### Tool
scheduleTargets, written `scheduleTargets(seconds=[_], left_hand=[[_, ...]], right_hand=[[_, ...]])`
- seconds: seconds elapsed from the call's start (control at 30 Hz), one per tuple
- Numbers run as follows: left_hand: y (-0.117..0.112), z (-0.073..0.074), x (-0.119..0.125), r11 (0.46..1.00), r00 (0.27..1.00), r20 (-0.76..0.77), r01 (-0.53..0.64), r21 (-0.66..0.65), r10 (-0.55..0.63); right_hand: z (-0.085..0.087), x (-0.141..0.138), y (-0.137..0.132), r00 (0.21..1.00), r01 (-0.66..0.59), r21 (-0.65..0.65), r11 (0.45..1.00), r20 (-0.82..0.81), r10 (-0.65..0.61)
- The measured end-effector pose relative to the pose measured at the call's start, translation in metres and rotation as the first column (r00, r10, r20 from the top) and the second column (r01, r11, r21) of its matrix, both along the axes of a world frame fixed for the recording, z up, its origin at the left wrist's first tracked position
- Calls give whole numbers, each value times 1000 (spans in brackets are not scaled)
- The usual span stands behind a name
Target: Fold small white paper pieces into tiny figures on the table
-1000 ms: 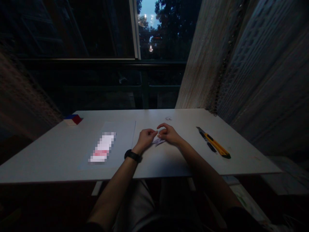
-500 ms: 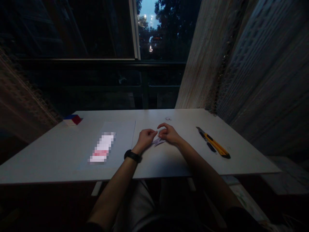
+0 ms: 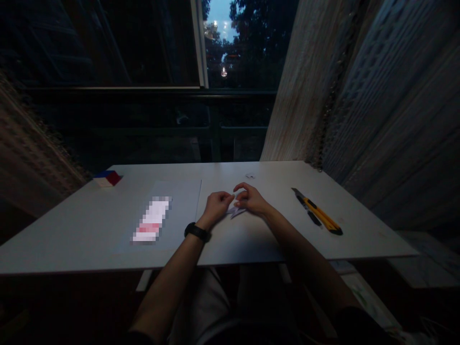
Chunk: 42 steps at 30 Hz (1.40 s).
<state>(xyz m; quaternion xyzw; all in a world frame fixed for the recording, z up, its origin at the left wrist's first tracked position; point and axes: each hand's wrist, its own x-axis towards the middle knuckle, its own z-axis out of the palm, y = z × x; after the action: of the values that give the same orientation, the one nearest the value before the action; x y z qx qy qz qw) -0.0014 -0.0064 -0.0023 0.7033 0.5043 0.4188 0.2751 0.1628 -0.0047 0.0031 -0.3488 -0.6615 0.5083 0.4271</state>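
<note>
Near the middle of the white table (image 3: 244, 244), a small piece of folded white paper (image 3: 236, 211) is between my two hands. My left hand (image 3: 217, 203), with a black band on its wrist, pinches the paper's left side between thumb and fingers. From the other side my right hand (image 3: 251, 199) closes on the paper with thumb and bent fingers; its index finger arches above. The hands nearly meet at the fingertips, and much of the paper is hidden under them.
At the right lie a yellow utility knife (image 3: 321, 215) and a black pen-like tool (image 3: 309, 211). A blurred-out bright phone-shaped object (image 3: 153, 220) rests on a white sheet (image 3: 187, 211) at the left. A coloured cube (image 3: 107, 178) and a small scrap (image 3: 250, 176) sit farther back.
Both hands stay in nearly the same place, still on the paper. My right fingers have shifted very slightly.
</note>
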Motion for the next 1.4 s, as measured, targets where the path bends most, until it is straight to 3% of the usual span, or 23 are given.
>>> scheduleTargets(seconds=[0.23, 0.6, 0.83, 1.1, 1.23, 1.4], left_hand=[[1, 0, -1, 1000, 1000, -18, -2, 18, 3], [-2, 3, 1, 999, 999, 45, 23, 45, -25], [5, 0, -4, 979, 964, 209, -137, -153, 167], [7, -3, -5, 965, 914, 367, -83, -249, 173], [5, 0, -4, 956, 876, 428, -112, -270, 224], [3, 3, -4, 965, 876, 443, -87, -247, 192]], right_hand=[[1, -2, -1, 999, 7, -6, 1000, 32, -7], [-7, -1, 5, 998, -5, -56, 998, -67, 1], [-3, -10, 3, 992, 84, 20, 996, -94, -82], [-2, -14, -3, 991, 17, -105, 994, -128, -30], [-1, -13, -5, 982, -57, -152, 987, -189, 27], [-9, -16, -1, 982, 4, -105, 994, -187, -23]])
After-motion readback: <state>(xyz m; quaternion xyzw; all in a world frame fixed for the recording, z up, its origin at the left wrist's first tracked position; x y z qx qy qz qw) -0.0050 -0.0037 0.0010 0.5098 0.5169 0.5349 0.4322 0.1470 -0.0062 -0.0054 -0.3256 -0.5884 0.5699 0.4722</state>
